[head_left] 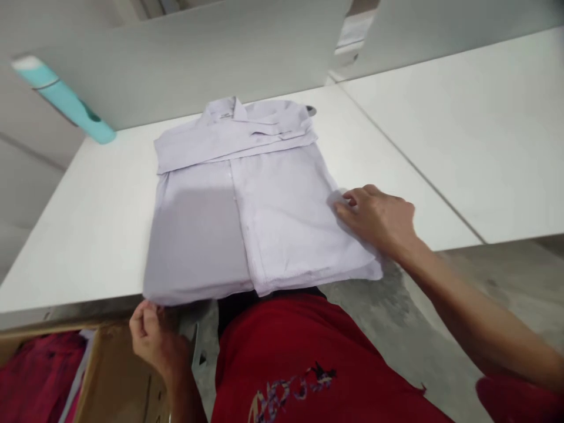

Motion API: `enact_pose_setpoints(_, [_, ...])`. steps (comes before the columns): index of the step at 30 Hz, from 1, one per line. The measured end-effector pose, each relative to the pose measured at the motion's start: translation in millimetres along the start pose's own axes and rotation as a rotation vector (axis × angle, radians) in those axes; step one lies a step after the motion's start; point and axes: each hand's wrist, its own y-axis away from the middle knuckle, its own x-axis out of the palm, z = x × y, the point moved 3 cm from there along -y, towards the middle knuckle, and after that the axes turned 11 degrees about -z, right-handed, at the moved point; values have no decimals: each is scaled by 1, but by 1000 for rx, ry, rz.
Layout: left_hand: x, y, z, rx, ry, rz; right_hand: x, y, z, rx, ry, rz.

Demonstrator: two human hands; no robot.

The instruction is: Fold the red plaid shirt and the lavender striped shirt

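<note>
A pale lilac shirt (286,217) lies front up on the white table, its collar at the far side and its sleeves folded across the chest. The bottom hem hangs slightly over the near table edge. My left hand (152,332) is closed on the shirt's lower left corner, fingertips pinched at the hem. Over on the other side, my right hand (376,214) rests at the shirt's right side edge, with thumb and fingers curled together on the cloth there.
The white table (462,129) has a seam running across its right part. A grey partition (220,59) stands along the back. At the far left corner leans a turquoise tube-shaped object (66,100). Below the left edge sits a cardboard box (117,370) with red checked cloth (39,376) in it.
</note>
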Motion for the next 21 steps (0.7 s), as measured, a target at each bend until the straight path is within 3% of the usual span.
enact_pose_setpoints(3, [-14, 9, -12, 362, -170, -348, 0, 3, 2, -16, 46, -9])
enact_pose_setpoints(5, [-10, 20, -21, 538, -246, -340, -2, 5, 2, -29, 67, -31])
enact_pose_setpoints(8, [17, 33, -32, 576, -220, -38, -3, 5, 3, 3, 76, -18])
enact_pose_setpoints(11, [63, 38, -44, 502, -202, 341, -5, 0, 5, 20, 73, 12])
enact_pose_setpoints(13, [98, 36, -54, 512, -254, 511, -7, -4, 7, 13, 80, 40])
enact_pose_setpoints(17, [165, 24, -75, 645, -663, 704, -10, -10, 13, 4, 185, 151])
enact_pose_setpoints(21, [212, 23, -86, 651, -980, 774, -11, -17, 17, -9, 209, 220])
